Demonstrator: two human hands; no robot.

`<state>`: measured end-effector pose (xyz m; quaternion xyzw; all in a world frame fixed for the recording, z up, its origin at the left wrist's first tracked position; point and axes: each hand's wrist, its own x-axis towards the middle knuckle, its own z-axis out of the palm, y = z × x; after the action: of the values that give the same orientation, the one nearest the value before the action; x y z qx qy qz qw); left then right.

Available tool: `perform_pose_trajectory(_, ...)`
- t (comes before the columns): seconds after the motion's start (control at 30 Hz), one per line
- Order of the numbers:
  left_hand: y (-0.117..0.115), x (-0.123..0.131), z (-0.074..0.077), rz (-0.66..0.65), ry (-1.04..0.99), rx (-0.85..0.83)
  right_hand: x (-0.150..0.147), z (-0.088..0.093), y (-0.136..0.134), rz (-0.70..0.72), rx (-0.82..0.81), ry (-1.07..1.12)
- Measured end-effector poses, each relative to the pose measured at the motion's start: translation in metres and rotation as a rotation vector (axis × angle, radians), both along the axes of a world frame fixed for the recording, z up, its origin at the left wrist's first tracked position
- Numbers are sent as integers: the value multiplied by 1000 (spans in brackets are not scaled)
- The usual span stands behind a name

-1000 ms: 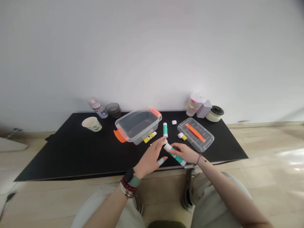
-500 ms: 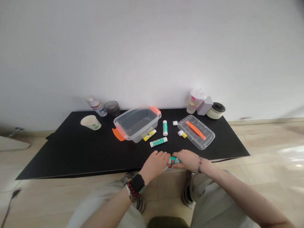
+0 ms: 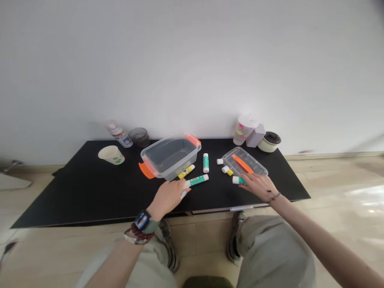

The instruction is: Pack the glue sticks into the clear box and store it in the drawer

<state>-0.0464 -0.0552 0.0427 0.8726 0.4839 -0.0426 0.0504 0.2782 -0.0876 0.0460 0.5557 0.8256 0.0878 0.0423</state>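
On the table (image 3: pixel 90 192) lie three green sticks and one yellow stick (image 3: pixel 186 172). The left hand (image 3: pixel 168 196), open, touches the left green stick (image 3: pixel 197 181). The right hand (image 3: pixel 259 187), open, rests on the right green stick (image 3: pixel 238 180) beside the lid (image 3: pixel 255 168).

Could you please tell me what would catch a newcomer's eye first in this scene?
A clear box with orange latches sits midway on the black mat, its lid to the right. The left hand is at a green glue stick before the box, while the right hand touches a second glue stick beside the lid.
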Motion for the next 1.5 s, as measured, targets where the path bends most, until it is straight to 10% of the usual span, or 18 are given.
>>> perform_pose_trajectory(0.5,6,68,-80,-63,-133,272,-90,-71,55,-317,-149,120)
perform_pose_trajectory(0.87,32,77,-81,72,-126,336,-65,-31,52,-374,-120,183)
perform_pose_trajectory(1.17,11,61,-55,149,-285,176,-90,-17,-27,-193,-449,141)
perform_pose_trajectory(1.37,-20,23,-3,-23,-500,-798,-85,-15,-60,105,-1052,76)
perform_pose_trajectory(1.5,-25,-5,51,-127,-942,-1131,-58,40,-41,428,-1280,885)
